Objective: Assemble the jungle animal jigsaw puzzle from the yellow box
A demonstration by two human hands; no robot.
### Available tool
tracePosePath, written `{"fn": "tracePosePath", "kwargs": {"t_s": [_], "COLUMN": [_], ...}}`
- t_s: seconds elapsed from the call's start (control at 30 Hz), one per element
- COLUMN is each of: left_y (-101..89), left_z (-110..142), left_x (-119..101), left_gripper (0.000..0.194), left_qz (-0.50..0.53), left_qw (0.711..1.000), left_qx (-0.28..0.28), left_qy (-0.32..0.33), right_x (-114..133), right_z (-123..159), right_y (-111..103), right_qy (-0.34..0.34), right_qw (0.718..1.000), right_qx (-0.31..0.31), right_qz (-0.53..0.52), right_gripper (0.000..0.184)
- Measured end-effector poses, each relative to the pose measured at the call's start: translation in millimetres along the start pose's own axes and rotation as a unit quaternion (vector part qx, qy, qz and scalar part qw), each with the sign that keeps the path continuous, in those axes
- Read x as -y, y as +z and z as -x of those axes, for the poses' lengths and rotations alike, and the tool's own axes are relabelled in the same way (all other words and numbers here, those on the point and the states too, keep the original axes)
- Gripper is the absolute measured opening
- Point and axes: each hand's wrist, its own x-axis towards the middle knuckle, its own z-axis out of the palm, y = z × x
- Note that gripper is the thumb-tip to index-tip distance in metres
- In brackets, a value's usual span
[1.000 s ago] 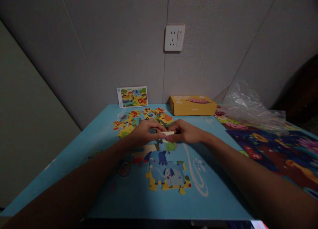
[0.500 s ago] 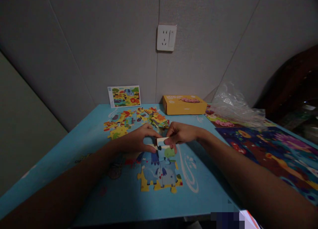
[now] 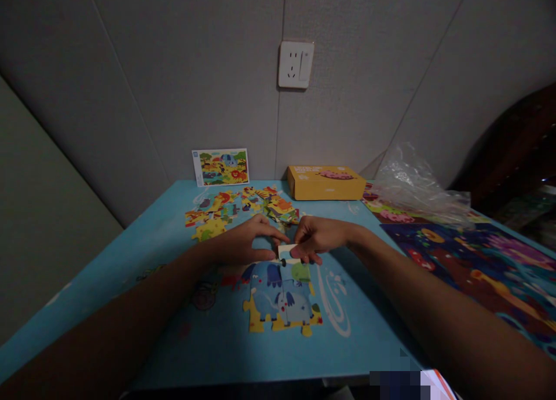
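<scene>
In the head view, the right hand [image 3: 315, 239] is closed on the upper right part of a puzzle piece [image 3: 285, 253], its thumb on the printed face and its other fingers curled behind and beside it; the left hand [image 3: 249, 242] is open at the piece's left side, thumb and forefinger spread apart, and whether its thumb touches the piece I cannot tell. The piece is at the far edge of the joined elephant section [image 3: 280, 310], its lower end meeting the blue and green parts there; half a second ago it stood more upright and showed more of its face, and in the earliest frame both hands held it nearly edge-on, farther from the elephants.

The elephant section lies in the same place on the blue table [image 3: 217, 353]; the mixed pieces [image 3: 212, 227] beyond the left hand look unchanged; the picture card [image 3: 223, 167] leans against the wall [image 3: 208, 87], with the yellow box [image 3: 325, 184] to its right; the clear plastic bag [image 3: 417, 186] and the dark blue puzzle [image 3: 469, 272] lie farther right, also as before.
</scene>
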Motion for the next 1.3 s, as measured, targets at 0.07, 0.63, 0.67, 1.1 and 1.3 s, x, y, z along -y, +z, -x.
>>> {"fn": "tracePosePath", "kwargs": {"t_s": [0.07,0.63,0.67,1.1,1.3], "left_y": [0.0,1.3,1.3,3.3,6.0], "left_z": [0.0,-1.4,-1.5,-1.9,-2.3], "left_x": [-0.2,5.2,4.6,6.7,1.0], "left_gripper": [0.038,0.047,0.046,0.010,0.018], "left_qz": [0.001,-0.030,-0.032,-0.053,-0.052], "left_qw": [1.000,0.999,0.998,0.994,0.994], "left_qx": [-0.003,0.006,0.003,-0.005,-0.003], "left_qy": [-0.002,0.040,0.045,0.097,0.101], "right_x": [0.7,9.3,9.3,12.1,14.0], "right_z": [0.1,1.5,1.4,0.1,-1.0], "right_y": [0.6,2.1,2.1,1.6,1.9], "right_qy": [0.000,0.065,0.067,0.086,0.096], "right_qw": [1.000,0.995,0.994,0.994,0.993], "right_qx": [-0.008,0.001,0.003,0.004,0.011], "right_qz": [0.021,0.081,0.081,0.067,0.070], "right_gripper": [0.031,0.034,0.034,0.033,0.033]}}
